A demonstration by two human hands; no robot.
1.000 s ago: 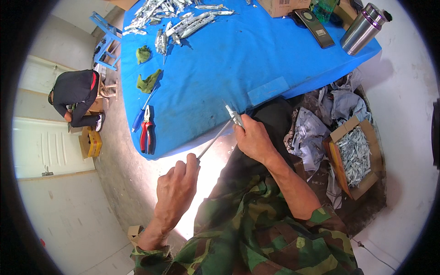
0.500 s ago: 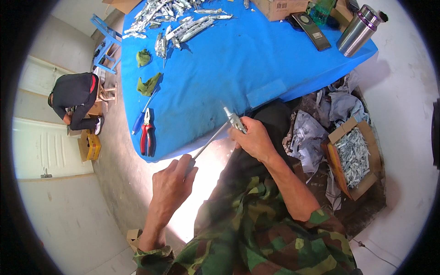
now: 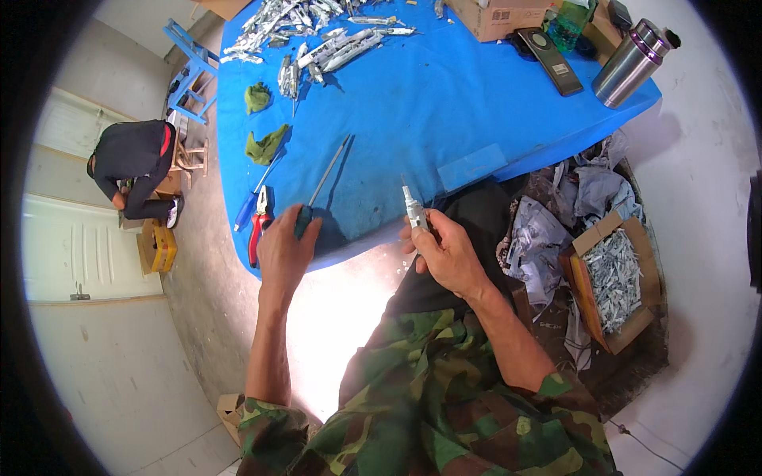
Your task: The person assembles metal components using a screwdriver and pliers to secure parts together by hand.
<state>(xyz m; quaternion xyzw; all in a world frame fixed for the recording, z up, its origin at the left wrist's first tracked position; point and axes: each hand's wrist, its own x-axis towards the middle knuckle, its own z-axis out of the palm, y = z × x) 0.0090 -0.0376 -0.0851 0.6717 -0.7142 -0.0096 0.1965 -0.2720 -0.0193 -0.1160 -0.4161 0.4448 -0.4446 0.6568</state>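
My left hand (image 3: 287,250) is at the table's near left edge, its fingers and thumb closed about the dark handle of a screwdriver (image 3: 327,174). The shaft points away over the blue cloth. In my right hand (image 3: 452,252), pinched between thumb and fingers above my lap, is a slim whitish metal part (image 3: 414,210) with a thin tip pointing up. Red-and-black pliers (image 3: 259,226) lie just beyond my left hand. Alongside them rests a second screwdriver with a blue handle (image 3: 245,211).
Similar metal parts (image 3: 341,49) are heaped at the table's far left, near two green rags (image 3: 266,145). A phone (image 3: 548,59) and steel flask (image 3: 635,63) stand far right. Right of me, a carton (image 3: 615,274) holds metal pieces. Another person (image 3: 135,163) sits bent over at left.
My left hand has drawn the screwdriver away from the metal part, moving left and forward over the table. My right hand still holds the part, now turned more upright.
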